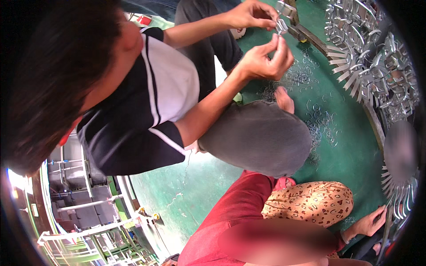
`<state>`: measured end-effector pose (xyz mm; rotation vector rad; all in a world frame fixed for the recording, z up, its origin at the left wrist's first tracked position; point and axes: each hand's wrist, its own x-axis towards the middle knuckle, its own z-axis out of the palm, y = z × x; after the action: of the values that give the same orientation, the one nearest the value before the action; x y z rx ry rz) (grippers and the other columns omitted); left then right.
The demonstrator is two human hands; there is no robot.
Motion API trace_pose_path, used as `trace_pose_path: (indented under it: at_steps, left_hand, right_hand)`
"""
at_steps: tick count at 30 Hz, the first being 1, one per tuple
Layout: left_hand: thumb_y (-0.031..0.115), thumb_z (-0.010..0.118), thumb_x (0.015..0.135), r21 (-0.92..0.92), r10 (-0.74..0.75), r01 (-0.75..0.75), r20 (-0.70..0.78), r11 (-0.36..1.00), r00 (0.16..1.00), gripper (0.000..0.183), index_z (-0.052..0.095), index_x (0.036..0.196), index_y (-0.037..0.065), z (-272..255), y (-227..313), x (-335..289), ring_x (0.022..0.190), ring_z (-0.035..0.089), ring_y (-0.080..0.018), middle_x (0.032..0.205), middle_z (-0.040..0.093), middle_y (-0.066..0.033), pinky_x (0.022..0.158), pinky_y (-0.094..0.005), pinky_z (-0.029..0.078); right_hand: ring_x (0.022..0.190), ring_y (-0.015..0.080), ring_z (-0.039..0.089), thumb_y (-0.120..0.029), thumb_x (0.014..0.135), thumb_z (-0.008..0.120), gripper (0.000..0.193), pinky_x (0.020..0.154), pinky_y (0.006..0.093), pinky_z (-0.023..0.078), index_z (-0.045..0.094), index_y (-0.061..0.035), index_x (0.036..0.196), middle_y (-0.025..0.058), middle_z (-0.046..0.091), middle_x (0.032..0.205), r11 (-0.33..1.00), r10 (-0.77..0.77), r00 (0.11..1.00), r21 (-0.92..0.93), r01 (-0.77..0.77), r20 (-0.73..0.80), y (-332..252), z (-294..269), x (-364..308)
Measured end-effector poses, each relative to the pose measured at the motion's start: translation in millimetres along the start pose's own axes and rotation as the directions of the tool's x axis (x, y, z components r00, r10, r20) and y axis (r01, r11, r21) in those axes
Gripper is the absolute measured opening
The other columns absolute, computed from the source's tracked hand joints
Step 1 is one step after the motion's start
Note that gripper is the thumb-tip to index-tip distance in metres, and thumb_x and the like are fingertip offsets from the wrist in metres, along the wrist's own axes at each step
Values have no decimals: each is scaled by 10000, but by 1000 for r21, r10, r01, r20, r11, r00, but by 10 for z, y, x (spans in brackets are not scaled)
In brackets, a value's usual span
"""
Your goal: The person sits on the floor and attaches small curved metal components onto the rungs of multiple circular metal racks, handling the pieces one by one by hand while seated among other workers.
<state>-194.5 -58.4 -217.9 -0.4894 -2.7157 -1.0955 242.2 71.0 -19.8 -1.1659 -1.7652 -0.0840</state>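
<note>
Neither of my own hands can be seen. At upper centre, a co-worker in a black-and-white shirt (173, 80) has both hands raised. This person's upper hand (250, 15) and lower hand (268, 60) pinch a small, shiny bent metal piece (281, 26) between the fingertips. Just above it is another silvery metal part (286, 9), and I cannot tell what holds that one. At lower right, a second co-worker's hand (372, 221) reaches toward curved metal strips (403, 201). This person wears a red top (222, 221) and spotted trousers (310, 201).
Many bent silvery metal parts (377, 57) crowd the right side, behind a long dark edge (375, 124). Thin wire-like scraps (321, 126) lie scattered over the green floor (346, 164). White and green pipe framing (84, 235) stands at lower left.
</note>
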Motion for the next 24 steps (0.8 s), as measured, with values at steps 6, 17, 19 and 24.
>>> trace_pose_path:
  at_steps: [6,17,19,24]
  left_hand:
    - [290,444,921,-436,-19,449,700,780,714,368,539,1091,-23,-281,782,-1178,706,542,-149,862,575,-80,674,-293,447]
    - [132,496,904,-582,634,654,748,483,197,207,559,1005,-37,-603,2524,-1560,726,559,-102,820,578,-51,581,-218,500]
    - [114,519,890,-541,628,713,757,447,180,212,574,1006,-55,-457,2610,-1627,693,574,-106,810,589,-63,591,-214,504]
    - [91,555,865,-482,581,784,790,392,196,208,582,984,-77,-286,2869,-1833,640,591,-118,794,614,-93,578,-224,510]
  right_hand:
    - [701,199,620,-65,752,686,86,655,293,497,672,-36,831,98,658,807,949,-24,992,-309,62,125,-355,-75,155]
    - [646,133,588,9,783,614,104,591,242,464,652,1,878,74,615,740,935,167,971,285,-211,173,-366,358,69]
    - [639,116,583,8,786,610,110,583,238,461,653,-1,887,64,613,732,931,205,960,266,-252,192,-382,326,67]
    - [629,107,579,-20,803,599,104,568,238,451,655,-4,890,63,610,724,938,216,954,227,-262,208,-346,327,50]
